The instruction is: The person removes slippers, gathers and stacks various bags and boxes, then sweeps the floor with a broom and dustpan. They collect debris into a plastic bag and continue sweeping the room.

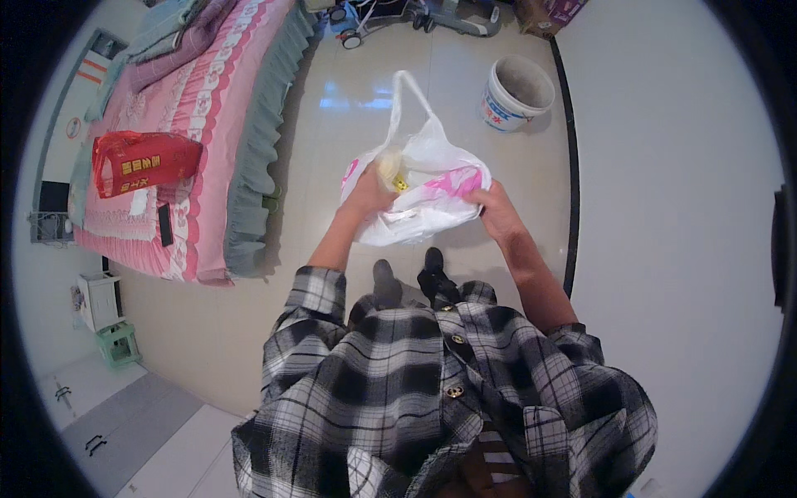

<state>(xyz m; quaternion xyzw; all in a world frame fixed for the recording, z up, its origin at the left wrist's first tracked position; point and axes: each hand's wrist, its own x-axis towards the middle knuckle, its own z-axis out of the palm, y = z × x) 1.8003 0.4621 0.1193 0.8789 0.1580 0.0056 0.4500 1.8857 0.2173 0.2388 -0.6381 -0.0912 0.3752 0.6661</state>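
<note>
A white plastic carrier bag point(417, 218) with pink print hangs between my hands above the floor, its mouth spread and one handle loop standing up on the far side. My left hand point(370, 190) reaches into the bag's mouth at its left side, with the fingers partly hidden. Right beside these fingers, inside the bag, lie a pale yellowish item point(390, 165) and a yellow piece with dark marks point(400, 183); whether the hand grips either cannot be told. My right hand point(495, 208) pinches the bag's right edge between thumb and fingers.
A white plastic bucket point(505, 109) stands on the tiled floor near the right wall. To the left, a bed with a pink cover point(215, 155) bears a red bag point(146, 163) and a black phone-like object point(165, 225). Wheeled frames point(373, 22) and a cardboard box point(538, 18) stand beyond.
</note>
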